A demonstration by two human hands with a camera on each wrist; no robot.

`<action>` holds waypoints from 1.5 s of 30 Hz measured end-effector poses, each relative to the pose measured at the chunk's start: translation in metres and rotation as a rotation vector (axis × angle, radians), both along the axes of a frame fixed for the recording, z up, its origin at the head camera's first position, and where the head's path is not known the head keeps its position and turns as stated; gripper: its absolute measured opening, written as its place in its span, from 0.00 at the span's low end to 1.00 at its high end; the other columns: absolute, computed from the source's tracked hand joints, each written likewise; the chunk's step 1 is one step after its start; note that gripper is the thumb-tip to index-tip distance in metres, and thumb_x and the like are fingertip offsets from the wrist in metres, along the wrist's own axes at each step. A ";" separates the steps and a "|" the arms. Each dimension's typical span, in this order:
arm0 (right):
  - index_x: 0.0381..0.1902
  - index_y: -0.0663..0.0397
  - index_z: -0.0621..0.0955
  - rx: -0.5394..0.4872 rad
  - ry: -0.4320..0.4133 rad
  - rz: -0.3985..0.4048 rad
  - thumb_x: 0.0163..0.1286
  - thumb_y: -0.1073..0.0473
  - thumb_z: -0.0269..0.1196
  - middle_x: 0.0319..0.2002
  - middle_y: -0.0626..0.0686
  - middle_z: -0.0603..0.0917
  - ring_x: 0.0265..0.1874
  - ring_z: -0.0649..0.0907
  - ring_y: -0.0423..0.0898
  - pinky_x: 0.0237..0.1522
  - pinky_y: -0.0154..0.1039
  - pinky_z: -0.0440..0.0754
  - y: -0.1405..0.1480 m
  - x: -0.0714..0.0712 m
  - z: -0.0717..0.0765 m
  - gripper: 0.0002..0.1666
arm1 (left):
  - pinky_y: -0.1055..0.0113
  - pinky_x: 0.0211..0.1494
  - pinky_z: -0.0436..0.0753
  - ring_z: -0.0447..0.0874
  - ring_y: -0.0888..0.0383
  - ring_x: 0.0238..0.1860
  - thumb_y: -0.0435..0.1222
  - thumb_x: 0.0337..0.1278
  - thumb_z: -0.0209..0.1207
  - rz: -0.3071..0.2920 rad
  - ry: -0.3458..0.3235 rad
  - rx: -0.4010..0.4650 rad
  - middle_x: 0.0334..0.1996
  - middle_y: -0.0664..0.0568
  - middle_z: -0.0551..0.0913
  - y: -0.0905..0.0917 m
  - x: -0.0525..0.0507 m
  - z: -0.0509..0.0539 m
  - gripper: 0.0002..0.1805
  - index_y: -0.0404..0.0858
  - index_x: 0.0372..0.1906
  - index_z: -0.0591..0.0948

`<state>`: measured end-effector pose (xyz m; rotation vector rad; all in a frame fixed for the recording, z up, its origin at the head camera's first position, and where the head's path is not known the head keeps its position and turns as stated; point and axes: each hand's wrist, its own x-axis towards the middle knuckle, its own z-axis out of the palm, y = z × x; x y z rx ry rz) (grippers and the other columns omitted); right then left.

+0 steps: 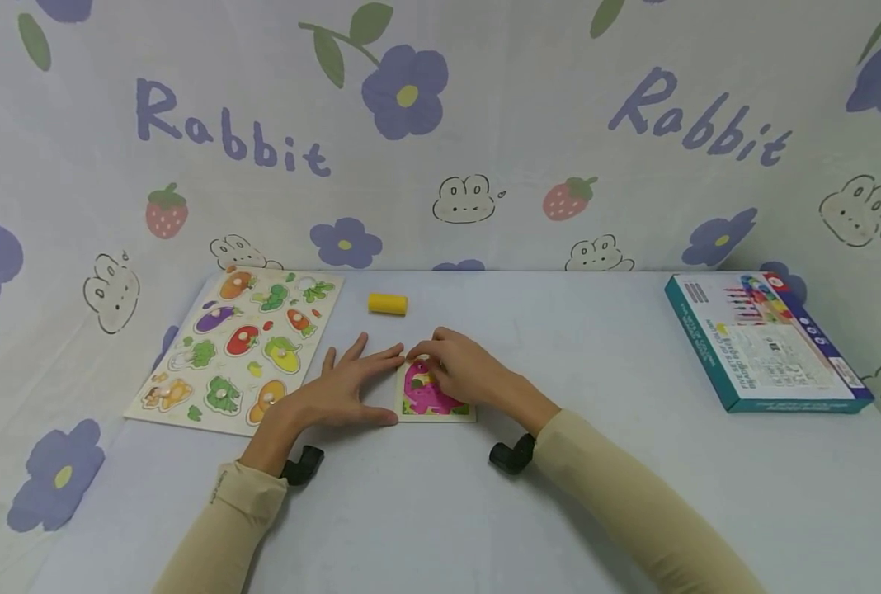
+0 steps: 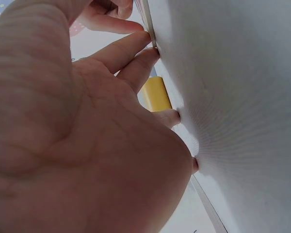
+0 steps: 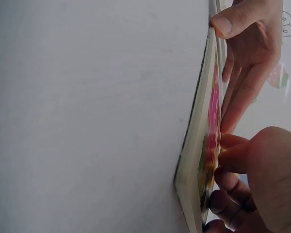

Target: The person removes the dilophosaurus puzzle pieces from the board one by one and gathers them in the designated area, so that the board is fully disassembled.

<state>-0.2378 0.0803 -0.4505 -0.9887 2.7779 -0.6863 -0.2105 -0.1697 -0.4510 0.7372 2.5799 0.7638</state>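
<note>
A small square puzzle board (image 1: pixel 437 416) with a pink cartoon animal lies flat on the table between the two hands. My left hand (image 1: pixel 340 392) has its fingers spread; the index fingertip touches the board's far left corner and the thumb the near left one. Above the picture, my right hand (image 1: pixel 466 371) has bent fingers, with its fingertips (image 3: pixel 224 158) touching the picture's surface. Whether they pinch a piece is hidden. In the left wrist view, the other left fingertips (image 2: pixel 172 116) rest on the tabletop.
A vegetable peg puzzle board (image 1: pixel 240 351) lies to the left, partly behind the left hand. A yellow cylinder (image 1: pixel 388 304) is on its side behind the small board. At the right lies a flat teal-edged box (image 1: pixel 767 342). A printed cloth (image 1: pixel 463 124) hangs behind the table.
</note>
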 end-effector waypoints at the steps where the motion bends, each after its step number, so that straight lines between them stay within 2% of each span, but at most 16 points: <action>1: 0.62 0.46 0.86 0.006 -0.004 0.001 0.79 0.63 0.60 0.46 0.54 0.83 0.38 0.77 0.44 0.46 0.38 0.82 -0.001 0.000 0.000 0.19 | 0.21 0.80 0.27 0.28 0.36 0.89 0.54 0.58 0.73 0.000 -0.001 0.000 0.87 0.60 0.54 0.000 0.000 0.000 0.50 0.51 0.83 0.65; 9: 0.64 0.46 0.84 0.035 -0.050 0.034 0.80 0.62 0.60 0.49 0.56 0.84 0.41 0.79 0.46 0.52 0.40 0.86 -0.001 -0.006 0.003 0.19 | 0.20 0.79 0.27 0.28 0.35 0.88 0.53 0.58 0.73 0.002 0.001 -0.004 0.87 0.58 0.54 0.001 0.001 0.003 0.50 0.50 0.83 0.64; 24: 0.65 0.43 0.82 0.046 -0.193 0.066 0.80 0.62 0.59 0.49 0.55 0.84 0.43 0.79 0.46 0.47 0.34 0.84 0.000 -0.016 0.012 0.20 | 0.20 0.80 0.28 0.29 0.36 0.89 0.52 0.58 0.74 -0.001 -0.002 -0.002 0.87 0.58 0.55 0.000 -0.001 0.000 0.50 0.50 0.83 0.65; 37: 0.64 0.41 0.82 0.095 -0.222 0.098 0.79 0.64 0.57 0.48 0.55 0.84 0.42 0.78 0.46 0.48 0.35 0.82 -0.001 -0.024 0.015 0.21 | 0.21 0.80 0.27 0.29 0.37 0.89 0.53 0.58 0.74 0.003 0.000 0.010 0.87 0.58 0.55 0.000 0.000 0.001 0.49 0.50 0.82 0.66; 41: 0.64 0.41 0.82 0.114 -0.242 0.113 0.77 0.65 0.57 0.45 0.55 0.82 0.42 0.78 0.47 0.48 0.35 0.81 0.000 -0.025 0.019 0.23 | 0.21 0.80 0.27 0.29 0.37 0.89 0.53 0.58 0.74 0.007 0.000 0.010 0.87 0.59 0.55 0.000 0.000 0.000 0.49 0.51 0.83 0.66; 45: 0.64 0.42 0.81 0.117 -0.259 0.126 0.76 0.67 0.57 0.40 0.53 0.79 0.40 0.76 0.46 0.44 0.33 0.77 0.000 -0.027 0.022 0.24 | 0.21 0.80 0.27 0.29 0.37 0.89 0.53 0.57 0.74 0.009 -0.003 0.012 0.87 0.59 0.55 0.000 0.000 0.001 0.49 0.52 0.83 0.66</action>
